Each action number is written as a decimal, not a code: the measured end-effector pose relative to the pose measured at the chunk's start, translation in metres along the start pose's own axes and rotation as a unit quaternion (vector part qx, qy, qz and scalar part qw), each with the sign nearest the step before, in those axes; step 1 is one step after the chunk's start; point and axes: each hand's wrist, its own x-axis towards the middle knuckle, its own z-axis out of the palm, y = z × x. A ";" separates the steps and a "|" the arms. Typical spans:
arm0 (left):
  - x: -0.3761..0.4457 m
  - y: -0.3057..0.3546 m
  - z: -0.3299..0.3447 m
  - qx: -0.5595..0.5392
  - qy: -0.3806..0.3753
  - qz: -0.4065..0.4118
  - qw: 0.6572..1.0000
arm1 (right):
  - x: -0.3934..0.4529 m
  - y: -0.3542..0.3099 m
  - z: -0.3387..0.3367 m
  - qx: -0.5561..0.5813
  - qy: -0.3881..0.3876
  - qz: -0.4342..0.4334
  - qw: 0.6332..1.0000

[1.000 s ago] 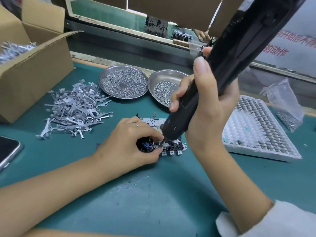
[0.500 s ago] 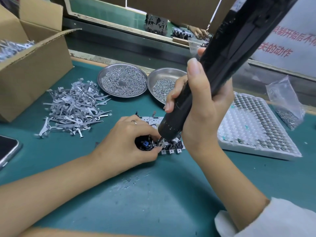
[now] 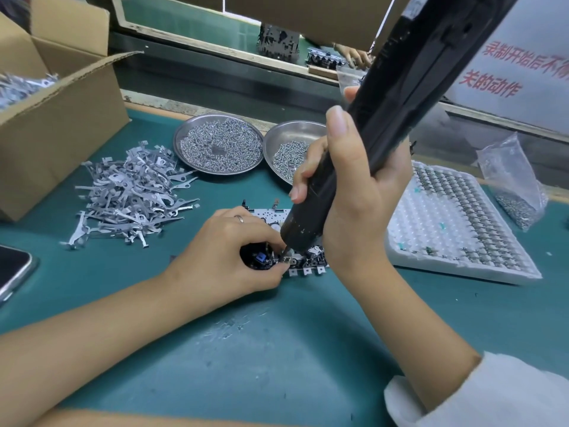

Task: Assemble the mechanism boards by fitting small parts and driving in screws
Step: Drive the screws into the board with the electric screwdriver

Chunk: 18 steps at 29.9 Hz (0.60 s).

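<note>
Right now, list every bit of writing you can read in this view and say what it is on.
"录制开始后不..." on the white sign at upper right, first red line; it runs off the frame edge.
"关的动作" on the same sign, second red line; its start is hidden behind the black electric screwdriver.
No writing can be made out on the screwdriver, the cardboard box, the phone or the mechanism board.

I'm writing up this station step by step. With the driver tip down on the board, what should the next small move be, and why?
Probably hold the electric screwdriver on that spot and finish seating the screw before lifting. The right hand grips it with the tip down at the mechanism board, right beside the left hand fingertips that hold the board. Whether the screw is fully home cannot be seen.
</note>
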 end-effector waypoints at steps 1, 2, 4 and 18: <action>0.000 0.000 0.000 -0.001 0.001 0.001 1.000 | 0.000 0.000 -0.001 0.003 -0.002 -0.002 1.000; 0.000 0.000 0.000 -0.004 0.003 0.005 1.000 | 0.001 -0.001 -0.002 0.010 -0.003 -0.007 1.000; 0.000 0.001 0.000 -0.012 0.003 0.002 1.000 | 0.003 -0.004 -0.005 0.025 0.006 -0.028 0.999; -0.002 0.003 0.001 0.007 0.005 -0.011 1.000 | 0.010 0.003 -0.013 -0.021 0.023 0.029 0.999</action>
